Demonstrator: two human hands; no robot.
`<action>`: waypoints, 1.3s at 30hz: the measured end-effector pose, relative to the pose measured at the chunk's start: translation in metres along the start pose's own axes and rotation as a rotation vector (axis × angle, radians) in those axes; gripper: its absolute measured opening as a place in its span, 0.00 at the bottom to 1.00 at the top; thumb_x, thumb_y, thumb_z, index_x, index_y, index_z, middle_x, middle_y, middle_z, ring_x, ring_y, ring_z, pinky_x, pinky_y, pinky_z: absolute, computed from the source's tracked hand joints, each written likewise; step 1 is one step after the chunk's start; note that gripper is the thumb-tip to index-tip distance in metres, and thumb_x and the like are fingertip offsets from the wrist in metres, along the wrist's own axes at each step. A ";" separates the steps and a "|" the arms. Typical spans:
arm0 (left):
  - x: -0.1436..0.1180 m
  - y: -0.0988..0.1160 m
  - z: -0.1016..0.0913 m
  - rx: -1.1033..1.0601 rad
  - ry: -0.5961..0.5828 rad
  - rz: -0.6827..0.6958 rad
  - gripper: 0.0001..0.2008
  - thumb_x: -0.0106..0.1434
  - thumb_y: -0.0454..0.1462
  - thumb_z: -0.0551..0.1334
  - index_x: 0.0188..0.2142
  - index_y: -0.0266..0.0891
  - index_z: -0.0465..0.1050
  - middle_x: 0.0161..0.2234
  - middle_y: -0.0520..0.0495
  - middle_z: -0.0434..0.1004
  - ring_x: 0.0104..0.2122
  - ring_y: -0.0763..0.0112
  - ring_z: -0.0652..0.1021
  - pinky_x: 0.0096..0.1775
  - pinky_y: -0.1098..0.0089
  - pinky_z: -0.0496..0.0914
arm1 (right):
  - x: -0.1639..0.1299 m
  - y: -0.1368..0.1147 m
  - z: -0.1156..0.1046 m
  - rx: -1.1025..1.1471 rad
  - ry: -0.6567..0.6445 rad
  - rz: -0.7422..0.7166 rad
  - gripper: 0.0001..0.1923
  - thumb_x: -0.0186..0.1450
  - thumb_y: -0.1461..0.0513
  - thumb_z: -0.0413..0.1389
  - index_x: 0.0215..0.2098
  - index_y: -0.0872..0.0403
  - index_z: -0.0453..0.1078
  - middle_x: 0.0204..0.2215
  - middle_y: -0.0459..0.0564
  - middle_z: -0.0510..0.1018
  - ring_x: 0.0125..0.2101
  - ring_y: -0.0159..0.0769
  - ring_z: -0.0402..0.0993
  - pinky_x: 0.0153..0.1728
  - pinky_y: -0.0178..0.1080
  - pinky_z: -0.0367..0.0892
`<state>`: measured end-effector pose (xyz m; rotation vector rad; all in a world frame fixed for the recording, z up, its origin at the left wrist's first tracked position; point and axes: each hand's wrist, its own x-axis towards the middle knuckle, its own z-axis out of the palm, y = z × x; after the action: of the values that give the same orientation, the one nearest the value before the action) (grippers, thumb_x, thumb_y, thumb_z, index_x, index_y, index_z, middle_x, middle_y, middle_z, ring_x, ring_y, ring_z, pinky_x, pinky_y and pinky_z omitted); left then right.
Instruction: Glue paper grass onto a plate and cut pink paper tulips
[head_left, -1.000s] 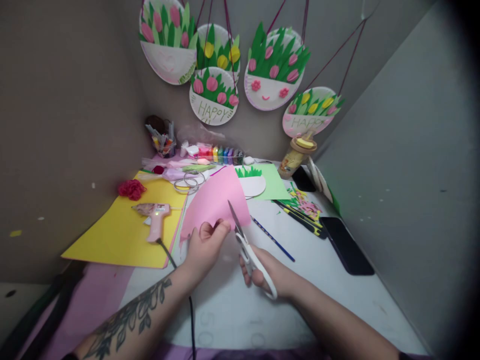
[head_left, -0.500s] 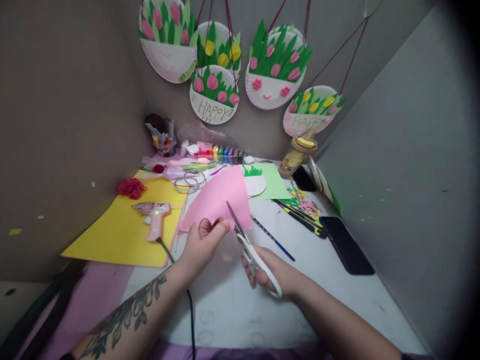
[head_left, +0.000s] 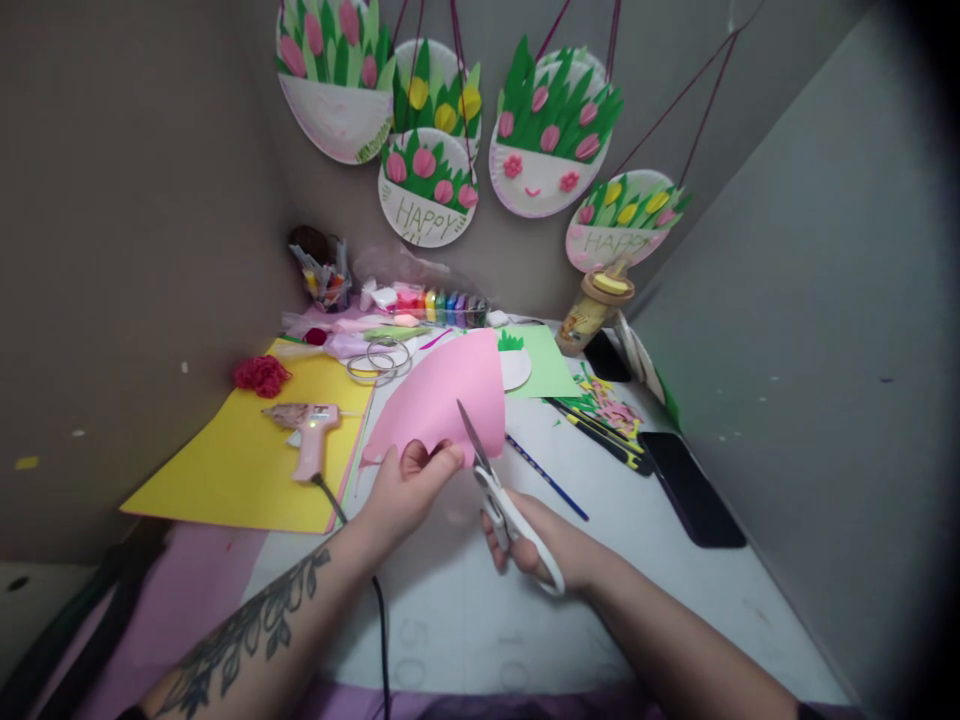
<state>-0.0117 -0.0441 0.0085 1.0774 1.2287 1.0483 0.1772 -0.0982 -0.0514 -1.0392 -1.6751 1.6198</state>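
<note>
Between thumb and fingers, my left hand [head_left: 420,480] pinches the near edge of a pink paper sheet [head_left: 450,385], which curves up from the table. White-handled scissors [head_left: 499,500] are in my right hand [head_left: 532,540], with the thumb and fingers at the handles. Their blades point up and to the left, overlapping the lower right part of the pink sheet. Whether the blades are cutting into the paper at this instant I cannot tell. Behind the sheet, a white paper plate piece with green paper grass [head_left: 516,368] is partly hidden.
A pink glue gun [head_left: 315,440] lies on yellow paper [head_left: 217,470] at left, its black cord running to the front edge. On the right are a blue pencil [head_left: 551,480], a cutter knife [head_left: 607,440], paper scraps [head_left: 611,400] and a phone [head_left: 690,490]. Decorated plates [head_left: 551,135] hang behind.
The pink sheet has shifted slightly to the right and bends more, covering more of the white plate piece. Both hands keep nearly the same place and grip.
</note>
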 end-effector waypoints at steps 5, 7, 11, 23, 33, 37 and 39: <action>0.000 0.006 -0.001 0.025 0.007 -0.013 0.22 0.43 0.45 0.67 0.16 0.42 0.52 0.18 0.53 0.64 0.24 0.73 0.69 0.27 0.73 0.65 | -0.001 -0.007 -0.004 -0.025 -0.025 0.002 0.29 0.56 0.39 0.56 0.39 0.55 0.62 0.30 0.48 0.68 0.26 0.31 0.65 0.26 0.35 0.66; 0.001 0.008 -0.002 0.029 -0.021 -0.020 0.21 0.43 0.45 0.67 0.16 0.41 0.53 0.19 0.53 0.66 0.24 0.73 0.70 0.28 0.73 0.65 | -0.001 -0.009 -0.005 -0.033 -0.031 0.004 0.29 0.56 0.40 0.56 0.38 0.55 0.62 0.29 0.48 0.68 0.26 0.31 0.65 0.26 0.35 0.66; 0.006 0.009 -0.008 0.023 -0.124 0.012 0.18 0.46 0.42 0.65 0.17 0.41 0.54 0.20 0.54 0.66 0.23 0.75 0.68 0.28 0.74 0.64 | -0.002 -0.014 -0.009 -0.070 -0.044 0.008 0.24 0.56 0.45 0.59 0.36 0.55 0.62 0.27 0.46 0.68 0.25 0.31 0.64 0.25 0.35 0.66; 0.012 0.011 -0.017 0.004 -0.322 0.152 0.16 0.53 0.38 0.63 0.20 0.41 0.54 0.20 0.54 0.70 0.22 0.77 0.68 0.28 0.75 0.62 | -0.002 -0.015 -0.010 -0.056 -0.097 0.030 0.22 0.57 0.48 0.60 0.38 0.55 0.62 0.30 0.47 0.68 0.27 0.31 0.64 0.28 0.36 0.66; 0.012 0.009 -0.016 -0.025 -0.379 0.160 0.16 0.55 0.37 0.62 0.21 0.41 0.53 0.21 0.55 0.69 0.24 0.77 0.68 0.29 0.75 0.61 | -0.002 -0.013 -0.010 -0.029 -0.088 0.029 0.21 0.56 0.49 0.61 0.37 0.55 0.62 0.28 0.46 0.68 0.26 0.31 0.64 0.26 0.35 0.64; 0.015 0.010 -0.018 0.001 -0.428 0.203 0.14 0.57 0.38 0.61 0.22 0.39 0.56 0.21 0.55 0.67 0.23 0.78 0.65 0.28 0.75 0.59 | -0.002 -0.014 -0.012 -0.022 -0.102 0.023 0.21 0.56 0.49 0.61 0.36 0.55 0.61 0.28 0.46 0.67 0.25 0.31 0.63 0.25 0.34 0.63; 0.017 0.011 -0.020 0.032 -0.451 0.234 0.12 0.58 0.38 0.61 0.22 0.38 0.60 0.22 0.55 0.66 0.24 0.78 0.65 0.29 0.75 0.60 | -0.003 -0.014 -0.013 -0.035 -0.112 0.023 0.20 0.57 0.49 0.60 0.36 0.55 0.61 0.28 0.46 0.67 0.25 0.31 0.63 0.25 0.35 0.63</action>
<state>-0.0307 -0.0246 0.0160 1.4167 0.7719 0.8940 0.1873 -0.0932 -0.0365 -1.0043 -1.7756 1.6969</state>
